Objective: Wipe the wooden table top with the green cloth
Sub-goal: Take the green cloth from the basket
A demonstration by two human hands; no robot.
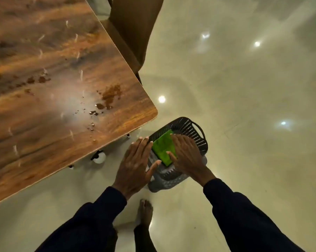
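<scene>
A folded green cloth (162,147) lies in a dark plastic basket (193,130) that stands on a grey stool (164,184) on the floor, right of the table's corner. My right hand (186,155) lies over the cloth's right side, thumb on its near edge. My left hand (135,164) hovers at the cloth's left edge, fingers straight and spread. The wooden table top (53,88) fills the left of the view, with brown crumbs and stains (110,96) and water droplets near its right corner.
A brown chair (133,33) stands behind the table's far right edge. A white spray bottle (99,157) stands on the glossy floor under the table's near edge. My bare foot (144,213) is below the stool.
</scene>
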